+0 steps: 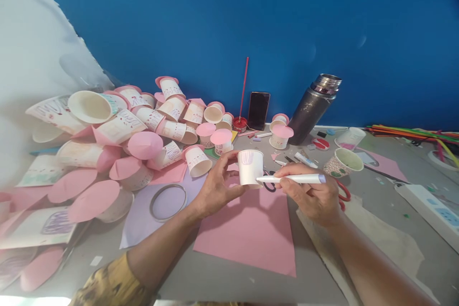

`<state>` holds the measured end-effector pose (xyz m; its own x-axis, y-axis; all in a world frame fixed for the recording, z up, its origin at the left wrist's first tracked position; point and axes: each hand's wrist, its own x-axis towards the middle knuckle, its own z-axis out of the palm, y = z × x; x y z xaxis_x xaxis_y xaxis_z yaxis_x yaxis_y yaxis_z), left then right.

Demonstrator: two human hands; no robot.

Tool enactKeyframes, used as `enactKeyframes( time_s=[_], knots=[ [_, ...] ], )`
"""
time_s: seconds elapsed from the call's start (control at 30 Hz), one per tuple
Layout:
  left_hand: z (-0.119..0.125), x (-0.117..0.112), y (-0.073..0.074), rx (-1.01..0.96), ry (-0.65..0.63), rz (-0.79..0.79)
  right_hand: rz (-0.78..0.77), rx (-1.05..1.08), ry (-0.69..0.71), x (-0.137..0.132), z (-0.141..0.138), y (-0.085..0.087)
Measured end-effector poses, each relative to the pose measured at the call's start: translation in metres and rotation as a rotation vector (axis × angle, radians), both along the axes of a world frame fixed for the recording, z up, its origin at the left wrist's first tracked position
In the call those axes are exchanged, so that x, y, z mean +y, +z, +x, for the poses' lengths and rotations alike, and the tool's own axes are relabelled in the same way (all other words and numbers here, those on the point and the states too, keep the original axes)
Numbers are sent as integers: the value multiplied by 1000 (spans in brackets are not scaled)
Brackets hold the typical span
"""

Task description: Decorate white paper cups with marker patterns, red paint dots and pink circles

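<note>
My left hand (pixel 220 184) is closed round the left side of a white paper cup (pixel 250 172), held upside down above a pink paper sheet (pixel 247 239). Purple looped scribbles mark the cup near its upper edge. In my right hand (pixel 313 196) is a white felt-tip marker with a pale purple end (pixel 301 179). Its tip points left and meets the lower right of the cup wall, or lies just in front of it. Behind the cup and marker, dark-handled scissors (pixel 269 184) are partly hidden. Red-handled scissors (pixel 344 193) lie beyond my right wrist.
Many decorated cups with pink paper discs (pixel 145 145) are heaped at the left. A ring (pixel 168 201) lies on purple paper. At the back stand a phone (pixel 258 111) and a dark thermos bottle (pixel 311 110). A patterned cup (pixel 343 162), a cloth (pixel 373 234) and a power strip (pixel 432 210) are at the right.
</note>
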<state>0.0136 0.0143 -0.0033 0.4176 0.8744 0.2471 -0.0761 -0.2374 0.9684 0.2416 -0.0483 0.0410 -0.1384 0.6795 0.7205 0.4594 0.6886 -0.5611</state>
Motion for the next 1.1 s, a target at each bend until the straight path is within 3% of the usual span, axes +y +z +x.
enactKeyframes(
  time_s=[0.33,0.63,1.1],
  knots=[
    [1,-3,0,3,-16,7,-3,13,-80,0,-2,0],
    [0,1,-5,-134,-74,-97,-19,-9,-116,1,3,-3],
    [3,0,4,-201,-61,-188,-18,23,-120,2,6,-3]
  ],
)
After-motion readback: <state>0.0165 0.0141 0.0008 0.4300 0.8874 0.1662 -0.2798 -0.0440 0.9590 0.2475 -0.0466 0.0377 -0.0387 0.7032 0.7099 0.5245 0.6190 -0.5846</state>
